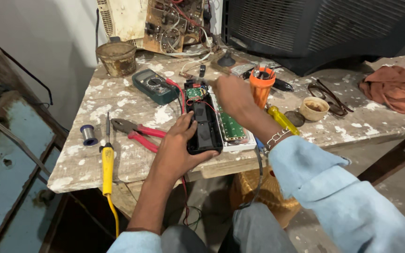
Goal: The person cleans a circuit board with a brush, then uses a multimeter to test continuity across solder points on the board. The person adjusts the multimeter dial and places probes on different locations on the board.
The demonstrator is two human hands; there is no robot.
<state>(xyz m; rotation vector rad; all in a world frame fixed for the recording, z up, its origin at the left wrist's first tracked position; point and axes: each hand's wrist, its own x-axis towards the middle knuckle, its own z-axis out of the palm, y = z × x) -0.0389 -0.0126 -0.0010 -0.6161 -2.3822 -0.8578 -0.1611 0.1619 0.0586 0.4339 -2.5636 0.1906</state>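
A: Casing (pixel 205 129), black and opened, lies at the near edge of the bench (pixel 118 154), its green circuit board (pixel 232 126) exposed alongside. Disassembly looks done; whatever work goes on inside seems unfinished.

B: And the 2 hands?

A: Left hand (pixel 179 145): palm down, fingers spread, pressed on the casing's near end to steady it. Right hand (pixel 233 96): stretched forward over the far end, fingers curled together, possibly pinching a wire, though blur hides it.

B: Tools?

A: Yellow soldering iron (pixel 107 164), red-handled pliers (pixel 134 131) and a multimeter (pixel 154 85) lie left of the casing, none of them touched.
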